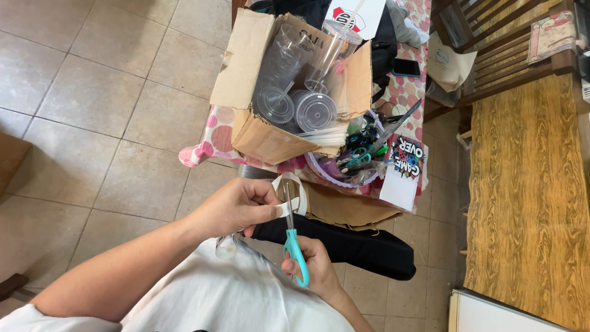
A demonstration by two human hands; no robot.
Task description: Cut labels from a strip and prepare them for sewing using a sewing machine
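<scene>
Head view, looking down. Left hand (236, 206), centre frame, pinched closed on a strip of white tape (284, 209); the strip curves up into a loop just above the fingers, far end hidden behind the scissors' blades. Right hand (313, 264), lower centre, gripped closed through the teal handles of the scissors (294, 246); blades point up twd the strip and meet it at the left fingertips. Whether the blades are parted or shut: cannot tell, too thin at this res. Small clear item (225, 247) below the left wrist, against the white shirt — unidentifiable.

Surroundings: cardboard box (258, 132), upper centre, holds clear plastic tumblers (289, 61) w/ lids and straws; count not readable, stacks overlap. Box sits on a table w/ pink-dotted cloth (212, 129), mostly covered. Right of box, a lilac basket (344, 175) of scissors and tools, contents tangled, indistinct. Printed card (405, 163) beside it. Phone (405, 67) farther up the cloth. Black fabric (344, 243) lies under the hands, extent cut off by arms. Wooden bench (522, 197) at right edge, partly out of frame.
</scene>
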